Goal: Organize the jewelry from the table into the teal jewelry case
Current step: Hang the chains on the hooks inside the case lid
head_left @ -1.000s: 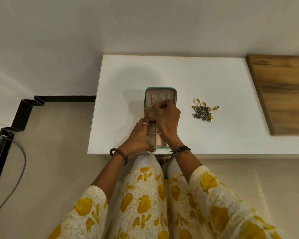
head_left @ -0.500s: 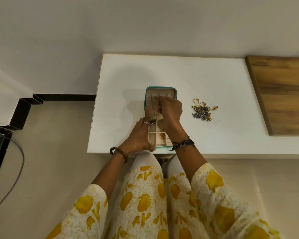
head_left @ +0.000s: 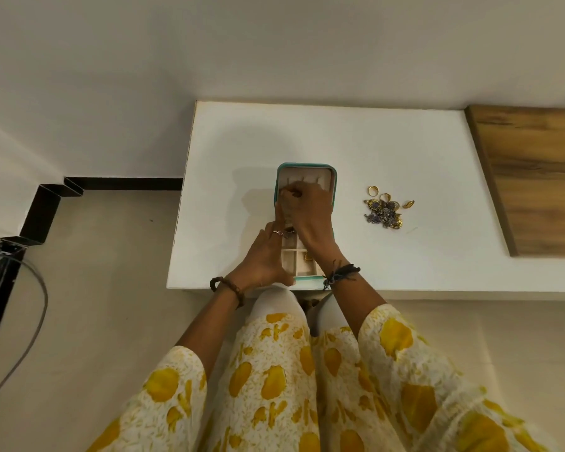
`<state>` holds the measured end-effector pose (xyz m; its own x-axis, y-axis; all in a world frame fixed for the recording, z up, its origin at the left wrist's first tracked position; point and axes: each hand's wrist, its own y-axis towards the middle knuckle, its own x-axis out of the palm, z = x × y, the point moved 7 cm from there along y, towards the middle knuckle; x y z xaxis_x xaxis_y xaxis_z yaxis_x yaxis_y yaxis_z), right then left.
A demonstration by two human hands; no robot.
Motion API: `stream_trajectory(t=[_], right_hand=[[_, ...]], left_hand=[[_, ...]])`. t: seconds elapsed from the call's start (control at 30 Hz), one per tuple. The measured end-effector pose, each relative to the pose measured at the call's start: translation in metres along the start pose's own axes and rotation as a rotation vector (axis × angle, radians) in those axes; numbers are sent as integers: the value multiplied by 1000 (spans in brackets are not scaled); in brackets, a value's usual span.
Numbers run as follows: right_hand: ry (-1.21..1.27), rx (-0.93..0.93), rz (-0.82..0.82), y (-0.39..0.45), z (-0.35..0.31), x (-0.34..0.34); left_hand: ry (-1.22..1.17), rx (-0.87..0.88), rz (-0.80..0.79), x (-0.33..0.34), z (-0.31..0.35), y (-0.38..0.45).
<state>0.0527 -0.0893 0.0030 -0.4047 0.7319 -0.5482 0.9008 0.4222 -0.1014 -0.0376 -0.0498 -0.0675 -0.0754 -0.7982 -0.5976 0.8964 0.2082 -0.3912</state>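
Teal jewelry case (head_left: 334,190), open, lid lying flat at the far end, compartment tray at the near end, set at the near edge of the white table (head_left: 340,132). Change noted over the last second: the right hand (head_left: 310,213) has travelled from the middle of the case up to the far lid panel, where its fingertips (head_left: 291,193) now pinch a small piece against the row of hooks; the item itself is too small to identify, possibly a chain or pendant being hung. Left hand (head_left: 265,259), fingers extended along the left wall of the case and resting on it, has stayed put as a brace; it grips nothing. Reading for the task: one piece is in the act of being seated in the lid, and the compartment stage for it is over. One gold item (head_left: 308,256) already lies in a near compartment. Remaining stock: a loose heap of gold rings and mixed jewelry (head_left: 385,212) on the table, well right of the case, unsorted. Surroundings: wooden panel (head_left: 532,177) at the far right of the table; a grey cable (head_left: 30,324) on the floor at left. Obstructions: the right wrist crosses over the tray, hiding its middle compartments; nothing lies between the heap and the case.
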Motion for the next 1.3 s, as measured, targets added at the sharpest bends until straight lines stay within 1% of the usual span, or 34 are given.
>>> stream_trajectory(t=[0.07,0.17,0.27,0.5,0.63,0.7,0.87,0.93,1.0,1.03,1.07,1.1,1.13,1.17,1.3], right_hand=[[13,46,-32,-7,10,-5],[19,113,-28,-15,23,-17],[104,139,-64,-23,23,-29],[256,0,-143,-28,-7,-56],[322,-69,-191,-28,-25,-66],[343,-100,-207,-28,-35,-72],[312,-161,-212,-33,-57,-84],[307,-164,-221,-37,-64,-89],[305,-164,-232,-40,-71,-96],[300,-168,-235,-42,-74,-101],[299,-175,-238,-45,-78,-105],[302,-181,-239,-47,-82,-110],[306,-185,-236,-49,-85,-114],[311,-183,-234,-50,-87,-118],[342,-161,-253,-52,-94,-132]], left_hand=[[-36,-5,-4,0,-1,0],[-81,5,0,0,1,-2],[-103,19,15,1,3,-3],[-270,47,47,-6,1,-6],[-252,38,70,-10,-6,-7],[-227,75,90,-12,-3,-6],[-159,61,74,-8,1,-11],[-82,46,84,-10,6,-16],[-29,-6,165,-17,15,-25],[-68,-43,241,-24,21,-31],[-157,-53,330,-31,29,-37],[-258,-16,410,-37,38,-42],[-346,25,448,-41,47,-44],[-408,54,432,-40,54,-43],[-501,93,220,-24,80,-34]])
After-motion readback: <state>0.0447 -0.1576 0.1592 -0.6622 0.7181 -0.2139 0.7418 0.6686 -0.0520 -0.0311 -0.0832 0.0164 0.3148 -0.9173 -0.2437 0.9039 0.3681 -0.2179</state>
